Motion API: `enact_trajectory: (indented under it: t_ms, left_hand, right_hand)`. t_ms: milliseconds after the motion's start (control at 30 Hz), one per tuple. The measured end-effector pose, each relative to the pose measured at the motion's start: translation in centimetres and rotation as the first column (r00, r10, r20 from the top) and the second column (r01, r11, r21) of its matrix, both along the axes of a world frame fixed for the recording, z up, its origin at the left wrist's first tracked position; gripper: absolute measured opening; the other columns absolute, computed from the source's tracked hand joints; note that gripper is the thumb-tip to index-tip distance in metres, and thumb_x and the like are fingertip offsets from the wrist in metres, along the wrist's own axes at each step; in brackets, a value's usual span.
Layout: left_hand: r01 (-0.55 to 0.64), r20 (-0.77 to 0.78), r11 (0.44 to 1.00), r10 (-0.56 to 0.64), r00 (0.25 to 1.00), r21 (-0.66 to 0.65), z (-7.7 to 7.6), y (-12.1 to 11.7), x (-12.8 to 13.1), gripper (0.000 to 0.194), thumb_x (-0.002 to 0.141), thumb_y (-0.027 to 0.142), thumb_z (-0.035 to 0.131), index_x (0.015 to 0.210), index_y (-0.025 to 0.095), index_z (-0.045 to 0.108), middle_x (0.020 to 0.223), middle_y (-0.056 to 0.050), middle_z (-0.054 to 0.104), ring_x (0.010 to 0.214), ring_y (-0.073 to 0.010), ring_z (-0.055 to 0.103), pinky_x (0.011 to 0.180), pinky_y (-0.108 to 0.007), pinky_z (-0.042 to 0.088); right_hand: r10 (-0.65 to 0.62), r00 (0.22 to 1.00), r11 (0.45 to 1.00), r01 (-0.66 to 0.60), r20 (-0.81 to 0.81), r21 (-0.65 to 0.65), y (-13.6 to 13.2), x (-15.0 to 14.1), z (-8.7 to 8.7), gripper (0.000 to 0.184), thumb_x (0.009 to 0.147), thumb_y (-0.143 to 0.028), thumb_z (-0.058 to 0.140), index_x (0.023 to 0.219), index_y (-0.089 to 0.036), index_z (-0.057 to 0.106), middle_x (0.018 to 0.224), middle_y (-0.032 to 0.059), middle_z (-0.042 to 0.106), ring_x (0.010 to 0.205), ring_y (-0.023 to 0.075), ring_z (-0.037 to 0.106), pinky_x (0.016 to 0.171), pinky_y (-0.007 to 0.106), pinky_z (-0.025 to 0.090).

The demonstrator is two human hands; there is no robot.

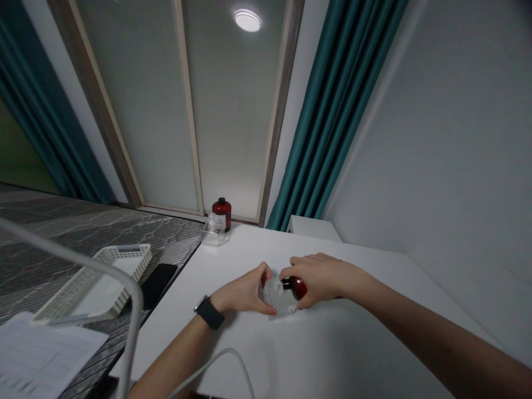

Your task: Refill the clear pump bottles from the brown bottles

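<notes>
Dark red, glossy: a black-capped bottle [298,288] tips onto its side just right of the lower centre of the frame, capped end pointing left over a clear plastic container [281,302]. Container sits on the white tabletop [316,354].

Step in hand, by my reading: bringing these 2 pieces together. Laying in or lifting out cannot be told from 1 view. Next move seems to call for a steady container and a controlled tilt of the bottle, cap kept off the container's edge.

Right hand [323,275]: fingers curled over the bottle from the right, thumb at its lower side; much of the bottle is hidden under the palm. Left hand [244,292]: thumb and forefinger spread wide, holding the container between them from its left side; firmness of that grip unclear. Bottle's cap lies between the 2 hands, nearer the right fingertips. Whether cap touches container: cannot tell.
</notes>
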State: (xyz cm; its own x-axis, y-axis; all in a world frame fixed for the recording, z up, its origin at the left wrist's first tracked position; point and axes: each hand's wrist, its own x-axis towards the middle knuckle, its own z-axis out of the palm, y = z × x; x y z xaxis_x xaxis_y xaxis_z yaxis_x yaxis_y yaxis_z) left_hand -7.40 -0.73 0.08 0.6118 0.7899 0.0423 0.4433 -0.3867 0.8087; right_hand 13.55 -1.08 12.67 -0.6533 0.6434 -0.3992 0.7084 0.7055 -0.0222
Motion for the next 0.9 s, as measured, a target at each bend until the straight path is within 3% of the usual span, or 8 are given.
enact_trajectory:
  t_ms: [900]
  left_hand:
    - [0.004,0.003,1.0,-0.004,1.0,0.004,0.38,-0.32,0.08,0.059,0.059,0.035,0.085,0.095,0.021,0.04,0.088,0.004,0.047,0.076,-0.0144,0.043,0.065,-0.025,0.035]
  right_hand:
    - [0.033,0.998,0.996,-0.036,0.046,0.076,-0.29,-0.12,-0.12,0.046,0.073,-0.051,0.073,0.113,-0.031,0.064,0.105,0.0084,0.063,0.093,0.0322,0.065,0.07,0.037,0.044]
